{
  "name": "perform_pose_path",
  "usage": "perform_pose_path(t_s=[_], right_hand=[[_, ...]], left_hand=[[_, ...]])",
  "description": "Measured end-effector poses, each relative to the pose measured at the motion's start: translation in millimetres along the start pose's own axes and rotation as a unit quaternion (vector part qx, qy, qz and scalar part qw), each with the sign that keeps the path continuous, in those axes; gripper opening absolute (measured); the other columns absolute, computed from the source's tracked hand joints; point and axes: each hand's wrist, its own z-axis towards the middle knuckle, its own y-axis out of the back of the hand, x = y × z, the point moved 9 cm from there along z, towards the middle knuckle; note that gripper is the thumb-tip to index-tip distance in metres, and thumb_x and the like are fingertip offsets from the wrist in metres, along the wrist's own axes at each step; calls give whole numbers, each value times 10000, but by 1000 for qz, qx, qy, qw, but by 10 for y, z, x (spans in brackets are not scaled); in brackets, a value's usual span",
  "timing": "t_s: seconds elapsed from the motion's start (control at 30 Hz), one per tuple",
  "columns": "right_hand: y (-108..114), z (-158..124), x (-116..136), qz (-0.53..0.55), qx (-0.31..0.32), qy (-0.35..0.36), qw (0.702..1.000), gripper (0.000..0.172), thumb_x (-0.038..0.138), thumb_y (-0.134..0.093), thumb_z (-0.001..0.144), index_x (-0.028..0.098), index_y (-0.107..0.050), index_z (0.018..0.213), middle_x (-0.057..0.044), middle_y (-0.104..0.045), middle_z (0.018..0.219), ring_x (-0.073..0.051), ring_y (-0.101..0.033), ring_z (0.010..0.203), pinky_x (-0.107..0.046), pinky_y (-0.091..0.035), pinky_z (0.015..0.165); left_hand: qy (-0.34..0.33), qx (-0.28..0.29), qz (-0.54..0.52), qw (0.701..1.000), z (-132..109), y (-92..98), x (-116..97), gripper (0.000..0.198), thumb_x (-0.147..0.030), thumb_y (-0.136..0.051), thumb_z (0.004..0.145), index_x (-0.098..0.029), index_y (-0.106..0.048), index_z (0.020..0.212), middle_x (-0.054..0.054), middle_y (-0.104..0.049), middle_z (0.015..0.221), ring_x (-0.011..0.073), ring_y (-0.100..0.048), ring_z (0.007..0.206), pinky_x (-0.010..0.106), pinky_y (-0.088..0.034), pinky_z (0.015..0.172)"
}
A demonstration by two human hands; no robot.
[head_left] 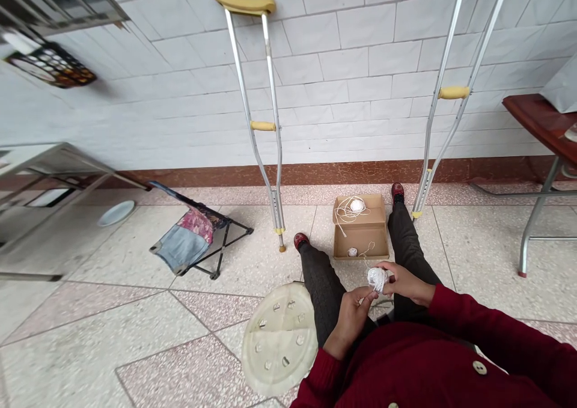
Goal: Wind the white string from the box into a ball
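A ball of white string [377, 280] is held in front of my lap, between my knees. My right hand [408, 283] grips it from the right, fingers curled around its side. From the lower left, the bent fingers of my left hand [354, 313] close at the ball's lower edge; whether a loose strand is pinched there is too small to tell. A thin strand runs from the ball toward an open cardboard box [337, 246] between my feet. Inside the box are a small white ball [352, 252] and, in its far half, a larger white ball [357, 205] with loops of cord.
One crutch [276, 173] leans on the tiled wall left of the box, another crutch [430, 137] on its right. A folding stool [189, 240] and a round perforated plastic seat [279, 342] are to my left. A red-topped table [536, 116] stands at right.
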Motion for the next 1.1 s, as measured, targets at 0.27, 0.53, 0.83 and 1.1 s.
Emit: perform_pose_path(t_s=[0.27, 0.53, 0.83, 1.1], right_hand=[[95, 9, 57, 77, -19, -34, 996, 324, 205, -624, 628, 153, -661, 945, 21, -623, 683, -63, -483, 462, -177, -338, 413], [424, 282, -16, 62, -148, -70, 985, 150, 237, -625, 586, 156, -572, 701, 60, -489, 463, -64, -406, 371, -186, -236, 357], [-169, -192, 515, 87, 151, -67, 982, 295, 176, -629, 566, 140, -652, 858, 39, -596, 589, -55, -454, 406, -169, -315, 384], [12, -124, -68, -52, 93, -128, 986, 283, 122, -657, 547, 181, -538, 796, 72, -555, 503, -70, -441, 331, -152, -257, 305]], left_hand=[[11, 6, 14, 1000, -75, 86, -224, 485, -479, -415, 958, -146, -690, 736, 33, -686, 745, 167, -597, 744, 233, -449, 738], [6, 13, 37, 999, -144, 108, -425, 494, -459, -388, 972, -155, -657, 689, 18, -647, 693, 143, -571, 698, 212, -418, 692], [-16, 85, 151, 985, 121, -150, 72, 459, -381, -380, 973, -128, -686, 741, 36, -655, 678, 152, -573, 638, 233, -430, 625], [-108, 106, 355, 922, 557, 115, -320, 325, -272, -446, 958, -155, -693, 782, 82, -666, 749, 205, -602, 781, 302, -421, 800]])
